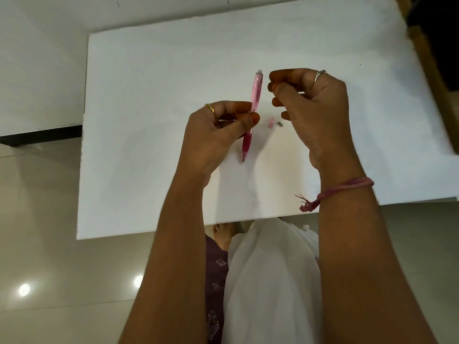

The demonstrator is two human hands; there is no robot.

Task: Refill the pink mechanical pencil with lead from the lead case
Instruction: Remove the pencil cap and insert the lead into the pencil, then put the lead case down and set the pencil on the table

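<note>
A white table stands on glossy beige floor tiles. Two light reflections mark the tiles.

The white table was mostly bare. Only a little pink cap and a tiny grey piece lay just beside each other near its middle.

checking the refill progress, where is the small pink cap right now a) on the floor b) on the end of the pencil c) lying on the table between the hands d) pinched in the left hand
c: the small pink cap lies on the white table, beside a small grey piece, to the right of the pink pencil held by the left hand and below the fingers of the right hand.
</note>
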